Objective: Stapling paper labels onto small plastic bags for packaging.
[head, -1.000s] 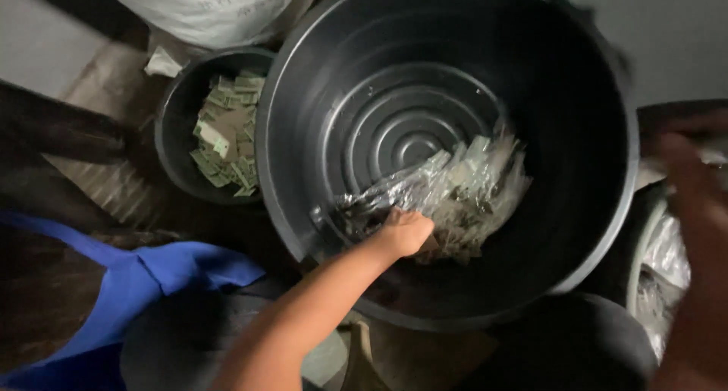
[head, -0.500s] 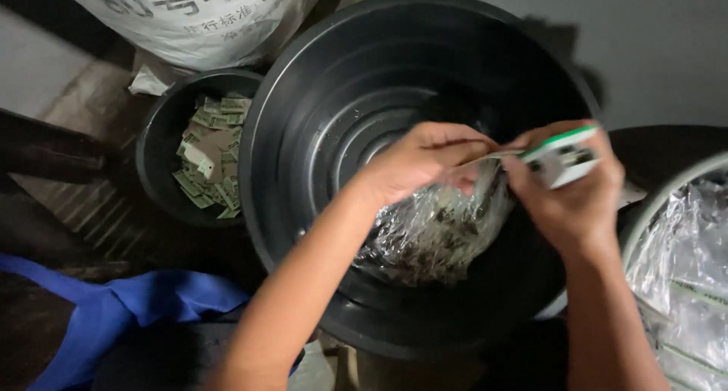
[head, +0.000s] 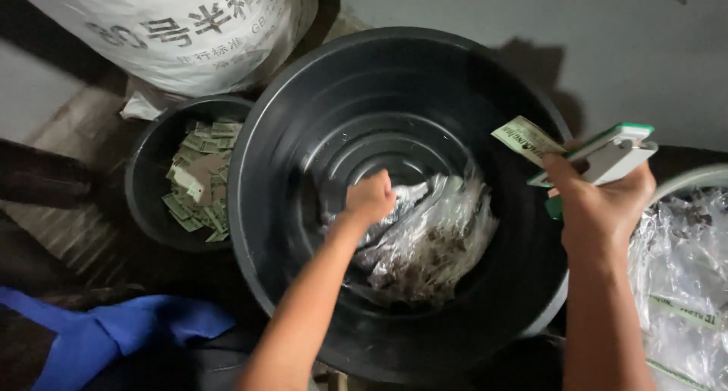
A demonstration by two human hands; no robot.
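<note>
Right hand [head: 607, 201] grips a green-and-white handheld stapler-like tool [head: 607, 154], long axis rising rightward, with a pale paper label [head: 527, 139] at its left end. Left hand [head: 369, 197], closed, presses clear plastic packets [head: 428, 239] inside the large black plastic tub [head: 303, 133]; half a second earlier both hands met above them.

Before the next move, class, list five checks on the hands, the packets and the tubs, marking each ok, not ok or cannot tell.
1. Left hand grips clear packets in the big black tub: ok.
2. Right hand holds the green-and-white tool: ok.
3. Green paper label is pinched with the tool: ok.
4. Packet seal state: cannot tell.
5. Small tub of green labels stands upright beside the big one: ok.
</note>
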